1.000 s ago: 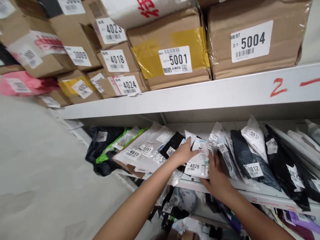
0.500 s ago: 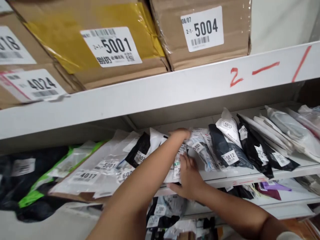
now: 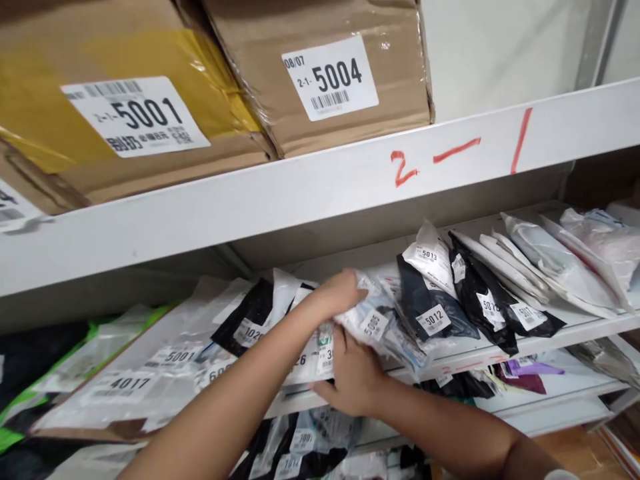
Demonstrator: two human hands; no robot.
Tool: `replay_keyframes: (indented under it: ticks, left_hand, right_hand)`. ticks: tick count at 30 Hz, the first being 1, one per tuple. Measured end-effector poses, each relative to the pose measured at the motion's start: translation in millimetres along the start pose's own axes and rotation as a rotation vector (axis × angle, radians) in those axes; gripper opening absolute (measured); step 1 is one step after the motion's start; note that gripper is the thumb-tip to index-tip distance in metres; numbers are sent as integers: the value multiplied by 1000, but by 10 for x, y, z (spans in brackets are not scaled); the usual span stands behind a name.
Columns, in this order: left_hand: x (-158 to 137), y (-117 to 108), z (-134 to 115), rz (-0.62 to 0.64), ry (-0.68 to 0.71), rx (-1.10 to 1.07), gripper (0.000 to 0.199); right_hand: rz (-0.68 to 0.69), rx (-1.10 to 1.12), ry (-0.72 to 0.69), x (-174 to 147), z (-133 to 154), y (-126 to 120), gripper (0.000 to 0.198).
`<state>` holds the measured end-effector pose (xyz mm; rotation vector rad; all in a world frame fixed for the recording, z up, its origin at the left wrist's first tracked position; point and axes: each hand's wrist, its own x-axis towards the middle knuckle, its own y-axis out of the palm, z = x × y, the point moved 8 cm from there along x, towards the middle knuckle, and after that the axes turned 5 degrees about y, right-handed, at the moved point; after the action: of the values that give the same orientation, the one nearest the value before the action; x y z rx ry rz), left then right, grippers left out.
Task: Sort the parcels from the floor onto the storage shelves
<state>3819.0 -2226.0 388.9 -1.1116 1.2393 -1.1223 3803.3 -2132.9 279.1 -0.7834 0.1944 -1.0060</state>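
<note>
My left hand [image 3: 345, 293] reaches over from the left and is closed on the upper part of a clear plastic parcel bag [image 3: 393, 333] labelled 5005, which leans over the shelf edge. Just below it, my right hand [image 3: 357, 373] has its thumb apart from the fingers. Its fingertips reach up to the underside of the 5005 bag and lie against a white parcel [image 3: 325, 357] with a green-marked label. The fingertips are partly hidden. A black parcel [image 3: 250, 320] labelled 1020 stands to the left of my hands.
Dark parcel 5012 [image 3: 434, 320] and white parcel 5013 [image 3: 429, 257] lean to the right. Cardboard boxes [image 3: 320, 87] fill the shelf above, whose white beam [image 3: 350, 170] is marked in red. Parcel 4017 [image 3: 120, 393] lies left; a lower shelf [image 3: 530, 403] holds more bags.
My left hand has pulled the 5005 bag forward and tilted it towards the shelf edge. My right hand stays low beside it, and the view has swung right.
</note>
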Motion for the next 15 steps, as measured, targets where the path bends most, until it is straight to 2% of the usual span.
replay_keyframes:
  ticks: [3,5,6,7,10,11,13,15]
  left_hand:
    - [-332,160,113,20,-30,-61,55]
    - [-435,221,195,-14,-64,-124,50]
    - [-454,239,229,-34,-79,-144,48]
    - [-458,254,255,-46,-90,-155,47]
    - [-430,284,281,-53,-75,-165,42]
    - [-421,285,283,-56,-66,-158,40]
    - [-416,286,279,-58,-49,-141,37]
    - [-427,289,272,-55,-48,-119,35]
  right_hand:
    - [19,-140,80,-13,35,25,68]
    - [36,-236,95,-112,3,38,59]
    - [17,-268,47,-205,-11,14,60]
    - [-28,-283,-62,-336,-6,-36,59]
    - [-333,-244,-626,-1021,15,-374,41]
    - [-467,-232,-740,-1263,-67,-532,34]
    - [-675,-282,-721,-1531,-324,-820,30]
    - [-812,-384,-590,-1588,-534,-1046,36]
